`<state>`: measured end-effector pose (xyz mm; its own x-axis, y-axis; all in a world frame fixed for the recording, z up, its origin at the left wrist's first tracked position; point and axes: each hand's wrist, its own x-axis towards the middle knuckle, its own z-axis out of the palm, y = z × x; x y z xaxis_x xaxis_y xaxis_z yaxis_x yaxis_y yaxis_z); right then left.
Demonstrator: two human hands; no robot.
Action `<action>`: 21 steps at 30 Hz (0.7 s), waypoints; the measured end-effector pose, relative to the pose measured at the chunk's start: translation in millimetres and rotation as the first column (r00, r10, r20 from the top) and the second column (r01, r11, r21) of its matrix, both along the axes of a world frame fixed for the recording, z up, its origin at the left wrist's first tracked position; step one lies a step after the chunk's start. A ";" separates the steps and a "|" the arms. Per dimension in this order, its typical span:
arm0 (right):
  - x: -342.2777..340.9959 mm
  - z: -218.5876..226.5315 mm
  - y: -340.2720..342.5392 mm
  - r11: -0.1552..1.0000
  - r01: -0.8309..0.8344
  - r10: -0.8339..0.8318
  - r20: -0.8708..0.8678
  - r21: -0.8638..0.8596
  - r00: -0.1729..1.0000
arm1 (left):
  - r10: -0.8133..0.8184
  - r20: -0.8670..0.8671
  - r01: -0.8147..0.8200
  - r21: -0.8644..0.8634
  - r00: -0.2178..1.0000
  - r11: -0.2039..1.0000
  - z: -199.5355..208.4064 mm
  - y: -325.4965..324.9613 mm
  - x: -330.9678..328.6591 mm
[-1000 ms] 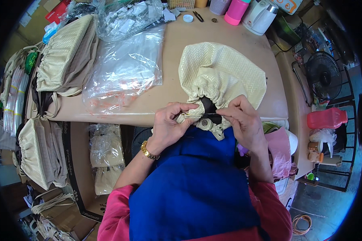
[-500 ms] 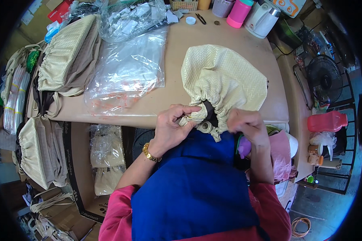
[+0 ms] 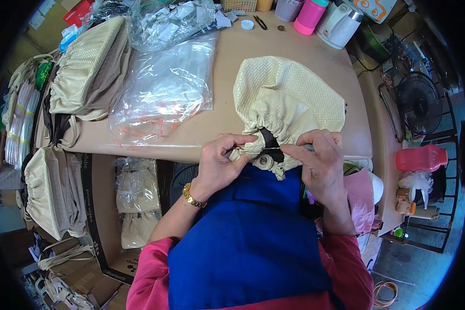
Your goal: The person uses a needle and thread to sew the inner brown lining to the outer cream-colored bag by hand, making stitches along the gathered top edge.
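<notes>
A cream woven-pattern bag [image 3: 299,98] with a gathered mouth lies at the table's front edge, part of it hanging towards my blue apron. My left hand [image 3: 225,157], with a gold watch on the wrist, pinches the bag's gathered rim between thumb and fingers. Dark lining [image 3: 271,138] shows in the opening, and a round metal snap [image 3: 264,160] sits just below. My right hand [image 3: 318,157] is closed at the right of the opening. A thin, straight, pale line runs from its fingertips to the left thumb; I cannot tell whether it is a needle or thread.
Clear plastic bags [image 3: 165,93] lie to the left, beside a stack of similar cream bags [image 3: 90,67]. At the back stand a pink bottle [image 3: 310,18] and a white kettle [image 3: 337,25]; small black snips [image 3: 260,22] lie nearby. A fan [image 3: 418,98] stands at right.
My right hand has moved in from the right to the bag's opening, its fingertips now near my left hand. My left hand keeps its pinch on the bag.
</notes>
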<state>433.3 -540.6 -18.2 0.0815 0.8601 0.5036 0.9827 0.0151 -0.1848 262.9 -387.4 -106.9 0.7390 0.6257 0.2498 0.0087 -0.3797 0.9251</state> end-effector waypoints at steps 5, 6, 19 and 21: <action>-9.2 8.1 -0.5 0.999 -0.001 0.001 0.007 -0.045 1.000 | -0.013 -0.025 0.012 -0.019 1.000 1.000 5.3 -1.7 0.4; -9.7 8.0 -0.7 0.999 -0.003 0.003 0.003 -0.049 1.000 | -0.015 -0.020 0.014 -0.031 1.000 0.999 5.4 -1.6 0.4; -2.1 -13.6 15.0 0.999 -0.031 0.032 -0.428 0.008 0.903 | -0.014 0.065 0.023 -0.131 0.998 0.991 1.7 -1.4 2.0; 5.1 -22.9 12.2 0.997 -0.076 0.069 -0.653 0.018 0.754 | -0.039 0.044 0.045 -0.131 0.998 0.990 6.1 -1.5 0.4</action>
<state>438.4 -528.5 -41.1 0.3250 0.8813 0.3432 0.6191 0.0761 -0.7816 263.2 -388.9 -100.8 0.7560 0.6239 0.1980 -0.0440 -0.2534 0.9664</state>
